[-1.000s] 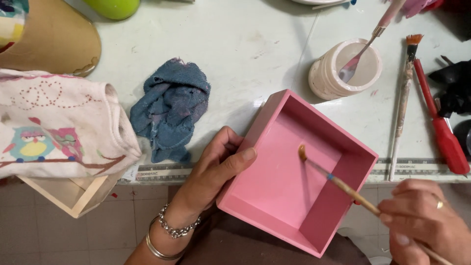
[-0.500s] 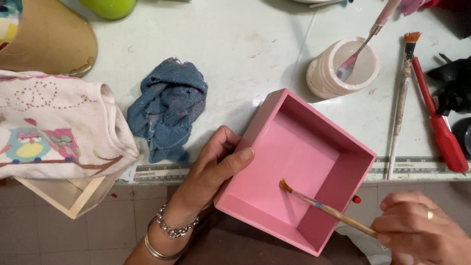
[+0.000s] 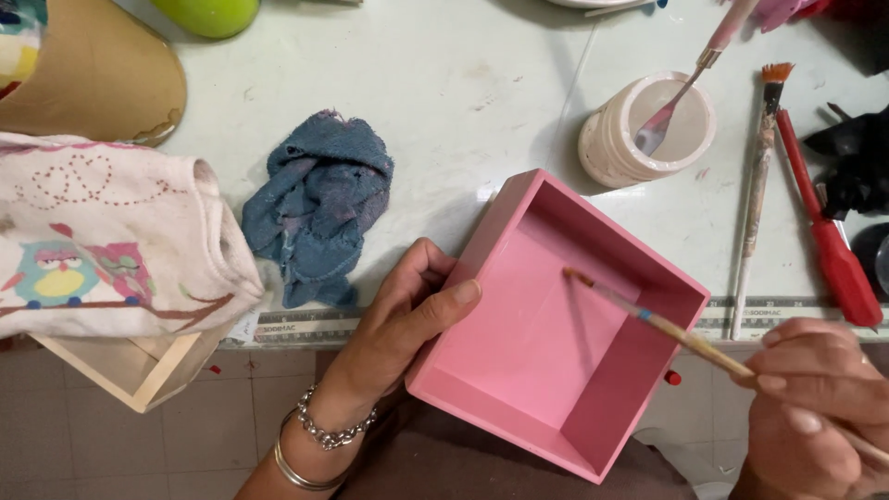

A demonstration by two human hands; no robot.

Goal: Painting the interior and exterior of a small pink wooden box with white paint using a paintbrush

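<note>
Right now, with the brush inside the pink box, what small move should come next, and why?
Probably draw the paintbrush in the right hand across the floor of the pink box: its tip sits near the back wall, and the left hand steadies the box's side.

one pink box [image 3: 546,343], three brushes [image 3: 648,319], one blue rag [image 3: 319,204], one pot [image 3: 648,130].

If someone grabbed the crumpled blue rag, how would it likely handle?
The blue rag would probably be floppy: it lies bunched in soft folds on the table, holding no shape. It looks light for its bulk, being thin cloth. Pushed, it would likely drag and bunch rather than slide or roll; nothing suggests it is fragile.
</note>
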